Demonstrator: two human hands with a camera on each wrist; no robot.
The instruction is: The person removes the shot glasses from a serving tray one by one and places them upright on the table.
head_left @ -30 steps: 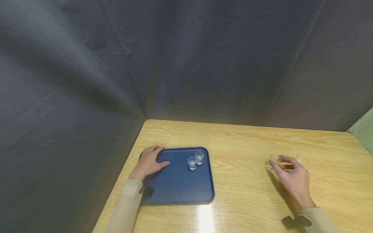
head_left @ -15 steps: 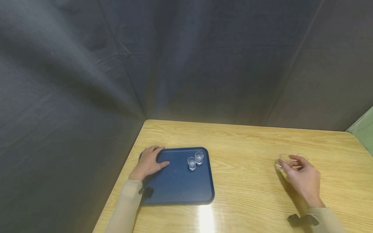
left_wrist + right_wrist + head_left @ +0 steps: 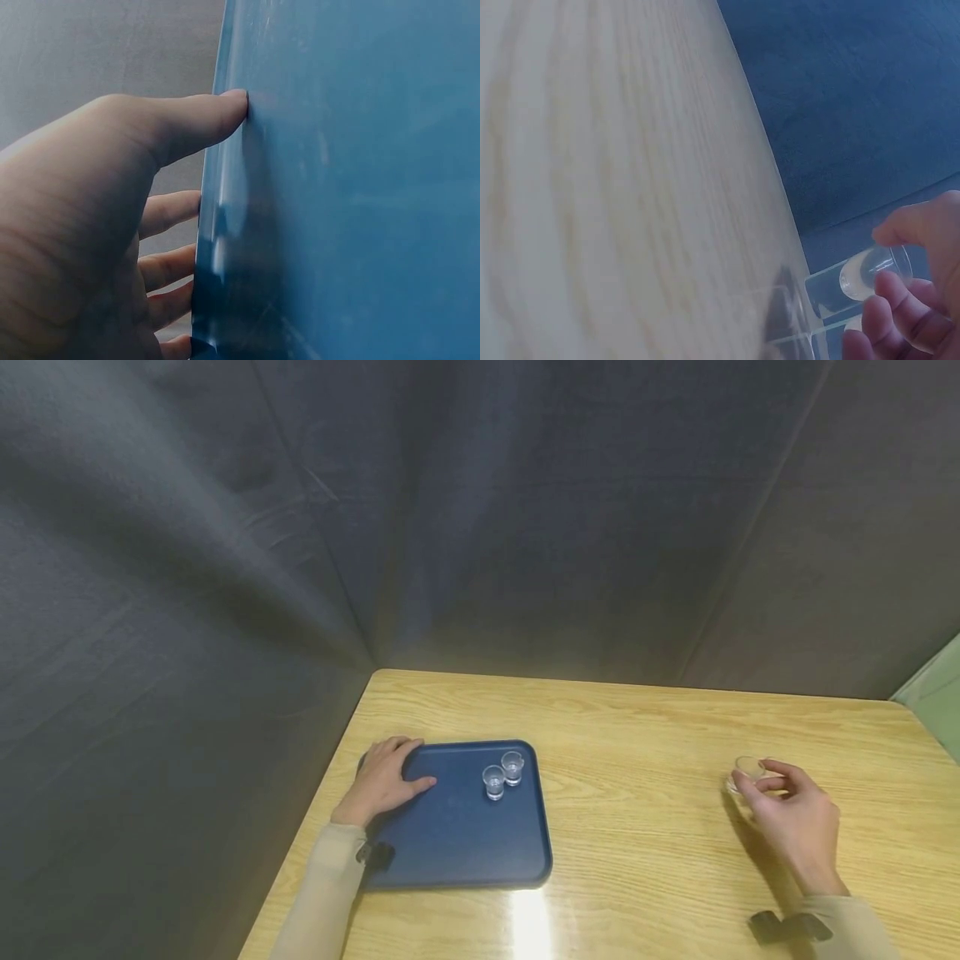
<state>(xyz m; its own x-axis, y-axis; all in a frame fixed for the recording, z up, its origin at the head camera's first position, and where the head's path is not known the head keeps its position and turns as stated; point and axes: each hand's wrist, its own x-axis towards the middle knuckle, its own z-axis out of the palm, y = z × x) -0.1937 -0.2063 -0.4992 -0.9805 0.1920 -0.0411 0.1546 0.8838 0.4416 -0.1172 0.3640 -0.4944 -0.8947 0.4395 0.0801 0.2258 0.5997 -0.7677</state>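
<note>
In the head view, my right hand pinches a clear shot glass between thumb and fingers, close over the wooden table at the right. The right wrist view shows that shot glass near its thumb, with part of a second clear glass beside it, half hidden by the fingers. At the left, my left hand rests at the far left corner of a blue tray, fingers spread. Its thumb lies over the tray's rim in the left wrist view.
Two clear shot glasses, one nearer and one farther, stand side by side near the tray's far right corner. The wooden table spans between tray and right hand. Dark curtains hang behind and to the left.
My right hand has shifted to the right with the shot glass, now overlapping the other glass that stood there. The left hand, the tray and its two glasses have stayed put.
</note>
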